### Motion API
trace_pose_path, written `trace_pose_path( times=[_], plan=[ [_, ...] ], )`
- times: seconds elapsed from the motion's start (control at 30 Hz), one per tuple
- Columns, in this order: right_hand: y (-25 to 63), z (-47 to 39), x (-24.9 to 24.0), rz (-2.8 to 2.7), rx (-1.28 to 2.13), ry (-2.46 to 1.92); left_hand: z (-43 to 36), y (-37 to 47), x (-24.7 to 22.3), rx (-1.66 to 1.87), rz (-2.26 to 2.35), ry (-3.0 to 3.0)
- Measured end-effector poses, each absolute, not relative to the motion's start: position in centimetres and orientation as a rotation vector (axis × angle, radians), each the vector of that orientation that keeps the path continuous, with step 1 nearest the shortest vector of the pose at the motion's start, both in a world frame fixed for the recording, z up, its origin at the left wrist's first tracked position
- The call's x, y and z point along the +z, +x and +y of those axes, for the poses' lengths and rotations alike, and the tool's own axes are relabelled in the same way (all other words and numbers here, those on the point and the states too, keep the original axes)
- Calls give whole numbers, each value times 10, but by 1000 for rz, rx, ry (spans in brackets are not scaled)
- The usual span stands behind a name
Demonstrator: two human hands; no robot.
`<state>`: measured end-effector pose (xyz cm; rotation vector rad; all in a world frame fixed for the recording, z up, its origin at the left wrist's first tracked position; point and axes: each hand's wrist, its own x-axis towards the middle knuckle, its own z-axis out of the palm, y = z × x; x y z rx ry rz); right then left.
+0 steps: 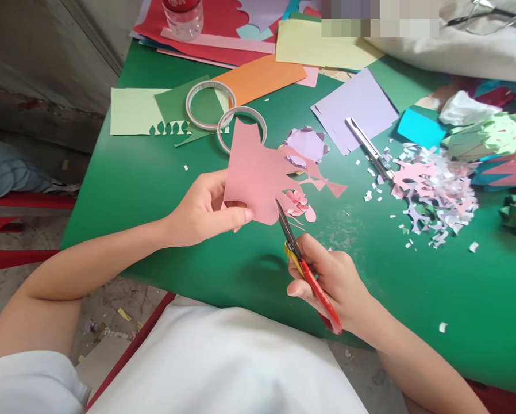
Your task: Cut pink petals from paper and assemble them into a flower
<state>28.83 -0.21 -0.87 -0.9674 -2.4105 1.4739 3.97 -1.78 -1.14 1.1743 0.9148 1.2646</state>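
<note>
My left hand point(201, 210) pinches the lower left edge of a pink sheet of paper point(253, 172), thumb on top and fingers behind. The sheet is held above the table, its right side cut into ragged, curved strips. Wrapped in my right hand point(331, 276) are scissors point(303, 261) with red and yellow handles. Their dark blades point up and left, with the tip at the paper's lower right edge. Behind the sheet, partly hidden, lie small pink paper petals point(299, 204) and a round purple paper piece point(307, 144).
Two tape rolls point(210, 105) overlap beyond the sheet. A utility knife point(370, 149) rests beside purple paper point(357, 109) and a heap of scraps point(439, 190). Paper flowers point(495, 132) stand at the right. A bottle point(183, 20) sits on coloured sheets at the back of the green table point(154, 167).
</note>
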Motion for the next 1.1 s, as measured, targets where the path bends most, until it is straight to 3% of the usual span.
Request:
trace_pose_path(
  times=[0.43, 0.6, 0.87, 1.1],
  plan=[
    [287, -2, -8, -2369, 1564, -970, -16, 38, -6, 1227, 1048, 994],
    [287, -4, -11, -2256, 1643, -987, -16, 44, -9, 1258, 897, 867],
    [284, -8, -16, -2238, 1636, -1026, -25, 54, -15, 1042, 889, 1009],
    [285, -8, -17, -2303, 1572, -1029, -25, 52, -8, 1096, 944, 1047]
  ],
)
